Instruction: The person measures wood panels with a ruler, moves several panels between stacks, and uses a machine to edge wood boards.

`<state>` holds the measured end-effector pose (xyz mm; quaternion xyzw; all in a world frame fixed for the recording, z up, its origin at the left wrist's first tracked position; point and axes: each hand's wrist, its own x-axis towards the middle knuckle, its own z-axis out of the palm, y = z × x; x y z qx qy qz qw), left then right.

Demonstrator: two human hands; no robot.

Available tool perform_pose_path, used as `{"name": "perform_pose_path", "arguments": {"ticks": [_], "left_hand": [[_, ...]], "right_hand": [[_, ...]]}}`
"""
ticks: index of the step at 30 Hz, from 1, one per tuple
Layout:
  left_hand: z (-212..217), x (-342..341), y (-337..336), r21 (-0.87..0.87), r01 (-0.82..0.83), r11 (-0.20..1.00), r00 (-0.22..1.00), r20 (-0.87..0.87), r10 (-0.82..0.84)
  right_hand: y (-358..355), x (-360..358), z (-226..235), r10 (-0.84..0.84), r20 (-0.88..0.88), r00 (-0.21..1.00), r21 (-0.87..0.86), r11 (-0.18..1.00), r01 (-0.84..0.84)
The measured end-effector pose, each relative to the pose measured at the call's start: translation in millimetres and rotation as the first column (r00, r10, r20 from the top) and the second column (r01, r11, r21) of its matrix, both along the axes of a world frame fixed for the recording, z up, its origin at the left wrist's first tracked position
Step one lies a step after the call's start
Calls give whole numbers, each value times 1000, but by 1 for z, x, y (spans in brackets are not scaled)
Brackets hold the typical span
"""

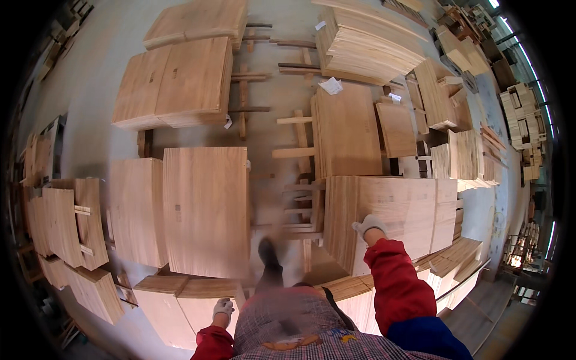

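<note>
My right hand (pixel 370 225), in a pale glove, reaches forward with its fingers apart over the top of a stack of wooden panels (pixel 399 207). It looks to be touching or just above the top panel, near the stack's left side, and holds nothing I can see. Down by my left side, my left hand (pixel 223 309), also gloved, hangs with its fingers curled in and nothing visible in them. Below it stands another panel stack (pixel 198 309). Red sleeves cover both forearms, and a checked apron (pixel 288 321) covers my front.
A narrow aisle of grey floor (pixel 282 180) runs ahead, with my shoe (pixel 269 251) in it. Large panel stacks (pixel 207 210) line its left side, more (pixel 351 129) its right. Wooden support bars (pixel 294 153) jut into the aisle. A paper sheet (pixel 330 86) lies on one stack.
</note>
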<state>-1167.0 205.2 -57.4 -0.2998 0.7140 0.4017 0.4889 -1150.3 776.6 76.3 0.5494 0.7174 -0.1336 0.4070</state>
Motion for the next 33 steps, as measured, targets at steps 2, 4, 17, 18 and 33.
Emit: {"name": "perform_pose_path", "arguments": {"ticks": [2, 4, 17, 18, 33], "left_hand": [[-2, 2, 18, 30, 13, 999, 1000, -19, -12], [-4, 0, 37, 86, 36, 996, 999, -34, -33], [-14, -28, 71, 96, 157, 983, 984, 71, -164], [-16, -31, 72, 97, 164, 982, 982, 79, -172], [-17, -68, 117, 129, 278, 952, 954, 79, -289]], "right_hand": [[0, -1, -1, -18, 44, 999, -8, 1000, 18], [3, -1, -2, -10, 47, 999, -9, 1000, 10], [4, -5, 2, -85, 37, 996, -43, 995, 86], [4, -3, 1, -84, 31, 996, -38, 996, 85], [3, -1, -1, -127, -6, 992, -15, 992, 127]]}}
